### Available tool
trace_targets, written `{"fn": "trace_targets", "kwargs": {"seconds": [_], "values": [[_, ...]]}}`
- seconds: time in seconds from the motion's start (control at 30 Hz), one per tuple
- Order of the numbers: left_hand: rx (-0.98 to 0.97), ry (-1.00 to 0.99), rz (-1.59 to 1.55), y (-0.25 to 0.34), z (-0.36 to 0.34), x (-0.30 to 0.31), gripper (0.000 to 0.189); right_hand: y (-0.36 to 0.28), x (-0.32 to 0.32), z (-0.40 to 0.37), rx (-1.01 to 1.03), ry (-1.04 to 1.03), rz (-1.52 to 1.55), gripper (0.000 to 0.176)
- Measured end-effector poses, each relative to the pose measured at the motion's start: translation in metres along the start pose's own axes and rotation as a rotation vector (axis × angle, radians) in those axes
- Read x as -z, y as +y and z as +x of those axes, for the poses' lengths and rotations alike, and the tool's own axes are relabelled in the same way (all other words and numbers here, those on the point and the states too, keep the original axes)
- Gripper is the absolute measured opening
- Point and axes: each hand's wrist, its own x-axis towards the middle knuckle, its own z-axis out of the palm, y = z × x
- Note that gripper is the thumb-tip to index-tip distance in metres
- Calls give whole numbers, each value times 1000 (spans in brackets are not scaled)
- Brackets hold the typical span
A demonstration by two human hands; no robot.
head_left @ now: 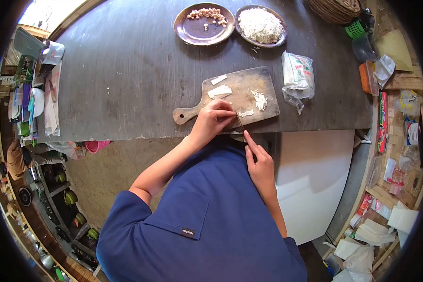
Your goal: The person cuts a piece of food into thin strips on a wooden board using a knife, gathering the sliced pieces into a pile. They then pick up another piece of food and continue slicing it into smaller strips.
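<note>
In a cluttered room, a dark table (127,84) bears a wooden cutting board (244,87). At its six o'clock, the left hand's (216,116) bunched fingers meet the knife (240,123); the right hand's (259,162) fingers close around it.

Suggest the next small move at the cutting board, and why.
I'd ease the left hand back slightly before another cut with the knife. Its fingertips look very close to the blade, the right hand grips the knife, and small white pieces lie just across the blade, so cutting seems under way.
</note>
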Motion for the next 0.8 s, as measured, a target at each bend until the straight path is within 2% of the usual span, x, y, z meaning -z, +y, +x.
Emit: {"fn": "trace_targets", "kwargs": {"seconds": [0.1,0.2,0.27,0.33,0.4,0.53,0.6,0.73,0.8], "values": [[5,9,-3,3,2,0,21,6,-4,4,-4,-3,28,51],[30,-7,14,5,3,1,18,9,-9,20,100,45,52,50],[253,54,-440,10,5,7,14,8,-7,26,106,67,115,50],[156,230,-332,6,11,30,16,3,2,18,93,62,117,50],[175,444,-298,11,16,53,15,-1,11,6,-7,22,114,51],[161,447,-185,-6,13,72,18,3,8,-1,-9,-4,107,51],[94,356,100,-3,11,70,21,5,6,-1,3,-10,86,51],[-55,306,285,0,9,53,22,4,4,3,22,0,60,50],[-33,293,295,-1,10,48,26,1,4,6,25,15,68,50]]}}
